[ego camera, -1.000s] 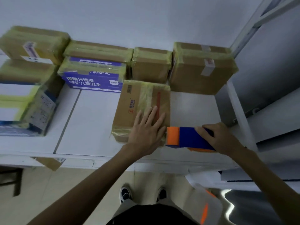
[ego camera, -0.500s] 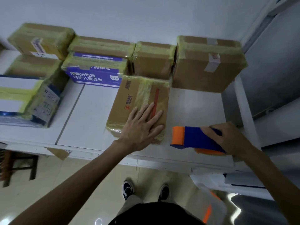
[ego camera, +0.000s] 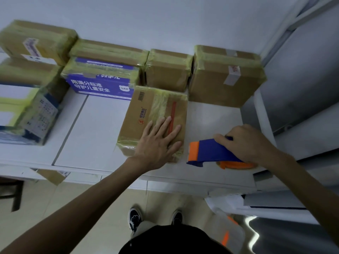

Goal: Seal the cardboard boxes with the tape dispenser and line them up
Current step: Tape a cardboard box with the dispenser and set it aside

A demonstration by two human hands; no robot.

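Observation:
A flat brown cardboard box [ego camera: 145, 107] with a red strip and yellowish tape lies near the front of the white table [ego camera: 95, 136]. My left hand [ego camera: 157, 142] rests flat on its near end, fingers straight and spread. To the box's right, my right hand [ego camera: 247, 142] grips the blue and orange tape dispenser [ego camera: 209, 150], which sits on the table just beside the box's near right corner. An orange tape roll [ego camera: 236, 165] shows under the dispenser.
Several taped boxes line the wall: a large brown box [ego camera: 223, 79] at right, a smaller brown box [ego camera: 167, 72], a blue printed box [ego camera: 99, 81], and stacked boxes [ego camera: 27, 107] at left. A grey cabinet [ego camera: 302, 79] stands to the right. The table's front edge is close to me.
The brown box has slid a little away from the dispenser under my left hand, opening a gap. My right hand stays on the dispenser, which has tilted slightly.

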